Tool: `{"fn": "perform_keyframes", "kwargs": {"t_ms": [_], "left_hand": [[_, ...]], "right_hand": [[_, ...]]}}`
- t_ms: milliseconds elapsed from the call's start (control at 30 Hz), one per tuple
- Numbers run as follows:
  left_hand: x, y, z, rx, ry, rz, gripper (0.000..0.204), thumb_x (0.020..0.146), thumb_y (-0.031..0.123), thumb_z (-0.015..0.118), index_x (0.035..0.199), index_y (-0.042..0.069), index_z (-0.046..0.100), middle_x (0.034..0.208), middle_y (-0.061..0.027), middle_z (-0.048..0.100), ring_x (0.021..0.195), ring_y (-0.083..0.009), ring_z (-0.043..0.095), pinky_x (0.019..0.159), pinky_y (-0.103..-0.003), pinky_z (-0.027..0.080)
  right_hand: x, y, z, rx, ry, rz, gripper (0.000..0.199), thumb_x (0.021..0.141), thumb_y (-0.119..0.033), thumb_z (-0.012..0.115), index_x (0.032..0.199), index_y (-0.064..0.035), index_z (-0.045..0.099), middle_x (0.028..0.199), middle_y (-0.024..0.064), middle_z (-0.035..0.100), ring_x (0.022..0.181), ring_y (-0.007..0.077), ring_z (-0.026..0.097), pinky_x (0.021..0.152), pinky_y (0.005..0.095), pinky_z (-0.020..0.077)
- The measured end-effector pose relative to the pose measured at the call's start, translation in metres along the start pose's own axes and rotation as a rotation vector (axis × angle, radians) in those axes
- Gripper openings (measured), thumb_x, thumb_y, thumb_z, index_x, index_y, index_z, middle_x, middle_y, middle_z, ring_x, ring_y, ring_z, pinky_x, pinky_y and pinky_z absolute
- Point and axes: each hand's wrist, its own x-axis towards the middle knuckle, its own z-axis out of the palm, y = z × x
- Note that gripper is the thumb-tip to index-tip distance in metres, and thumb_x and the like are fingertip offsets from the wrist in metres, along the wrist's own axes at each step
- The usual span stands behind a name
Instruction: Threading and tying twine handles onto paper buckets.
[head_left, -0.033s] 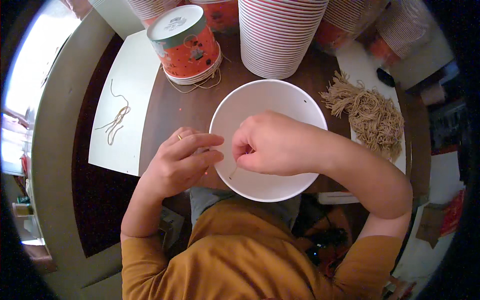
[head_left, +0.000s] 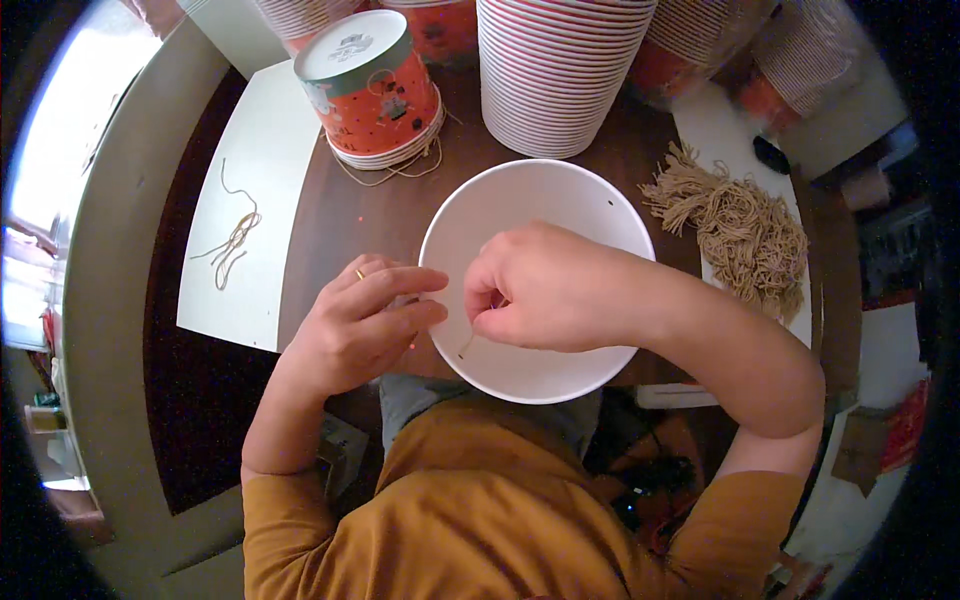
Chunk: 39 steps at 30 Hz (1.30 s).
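Nothing has visibly moved since the earlier frame: both hands and the bucket match it. Nearest, the bare left hand [head_left: 365, 325] is at the left rim, fingers bent; whether it grips anything I cannot tell. Apart from it, the right hand [head_left: 545, 285] is inside the open white round bucket [head_left: 540, 374], thumb and fingertips pinched, apparently on a thin tan cord [head_left: 468, 346] that leads toward the small hole [head_left: 461, 357] in the near-left wall. That side looks under way, with no finished knot visible; the opposite hole [head_left: 611, 203], at far right, has no cord in it.

The bucket's near rim reaches over the brown wooden tabletop's [head_left: 330, 230] front edge, above the lap. Left of it runs bare tabletop, then a white board [head_left: 205, 290] with a loose tan cord [head_left: 237, 238]; a tangled tan cord heap [head_left: 755, 240] limits the right. Beyond, an upturned red-and-green printed bucket [head_left: 375, 108], cord around its base, and a tall stack of white-rimmed buckets [head_left: 560, 75] close off the far side.
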Motion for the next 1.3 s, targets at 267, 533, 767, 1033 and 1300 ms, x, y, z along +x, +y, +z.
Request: {"fn": "perform_keyframes", "kwargs": {"t_ms": [267,533,767,1033,1300], "left_hand": [[0.002,0.003,0.0,0.007,-0.004,-0.009,0.028,0.058,0.0,0.067,0.086,0.005,0.065,0.101,-0.0089,0.063,0.079,-0.0248,0.06,0.071,-0.034,0.05],[0.003,0.003,-0.001,0.011,-0.001,0.001,0.028,0.058,-0.001,0.067,0.086,0.005,0.065,0.101,-0.0088,0.063,0.079,-0.0247,0.06,0.071,-0.034,0.05],[0.004,0.005,-0.001,0.012,0.006,-0.004,0.025,0.061,-0.002,0.067,0.085,0.005,0.065,0.1,-0.0088,0.063,0.078,-0.0243,0.06,0.07,-0.034,0.049],[0.004,0.005,0.0,0.011,0.006,-0.007,0.024,0.062,-0.002,0.067,0.086,0.005,0.065,0.1,-0.0085,0.062,0.078,-0.0244,0.059,0.07,-0.034,0.049],[0.005,0.004,0.0,-0.009,-0.002,0.001,0.025,0.063,-0.002,0.067,0.086,0.005,0.065,0.1,-0.0088,0.062,0.08,-0.0244,0.06,0.072,-0.034,0.049]], "right_hand": [[-0.004,0.003,0.0,-0.012,-0.017,-0.005,0.016,0.074,-0.011,0.057,0.08,0.0018,0.065,0.076,0.0155,0.064,0.071,0.0277,0.062,0.069,0.0367,0.0488],[-0.003,-0.001,0.003,-0.058,-0.003,-0.026,0.015,0.074,-0.011,0.058,0.08,0.0005,0.066,0.079,0.0154,0.063,0.075,0.0292,0.062,0.07,0.0375,0.0487],[-0.003,-0.005,0.002,-0.081,0.018,-0.021,0.015,0.074,-0.01,0.057,0.079,0.0004,0.065,0.077,0.0162,0.063,0.073,0.0306,0.062,0.069,0.0381,0.0487],[-0.002,-0.003,0.006,-0.035,0.068,0.007,0.015,0.073,-0.01,0.056,0.077,0.0012,0.065,0.075,0.0166,0.064,0.071,0.0296,0.063,0.067,0.0379,0.0493],[-0.003,-0.002,0.008,0.003,0.057,0.026,0.016,0.073,-0.01,0.056,0.078,0.0013,0.065,0.073,0.0158,0.064,0.067,0.0276,0.062,0.065,0.0366,0.0495]]}}
